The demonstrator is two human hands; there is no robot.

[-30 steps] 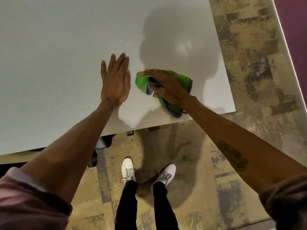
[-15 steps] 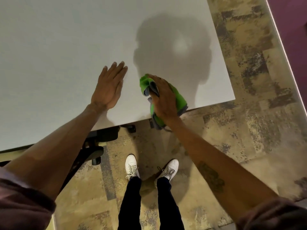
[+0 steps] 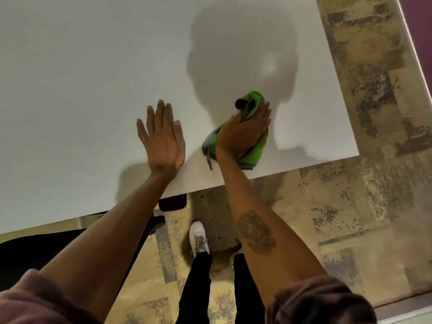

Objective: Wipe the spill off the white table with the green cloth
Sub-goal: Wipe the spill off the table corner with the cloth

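Note:
A bunched green cloth [image 3: 254,152] with grey edging lies on the white table [image 3: 81,90] near its front right corner. My right hand [image 3: 243,133] presses flat on top of the cloth, fingers pointing away from me and covering its middle. My left hand [image 3: 162,139] rests palm down on the bare tabletop just left of the cloth, fingers straight and close together, holding nothing. No spill shows on the table; whatever lies under the cloth is hidden.
The table's front edge [image 3: 304,166] and right edge run close to the cloth. A dark chair part [image 3: 173,203] pokes out under the table. My white shoes [image 3: 198,237] stand on patterned carpet [image 3: 350,206]. A purple wall [image 3: 420,24] is at far right.
My right hand has pushed the green cloth away from the front edge and to the right, fingers now pointing forward. The yellowish smear seen earlier by the cloth is gone. The left hand stays flat.

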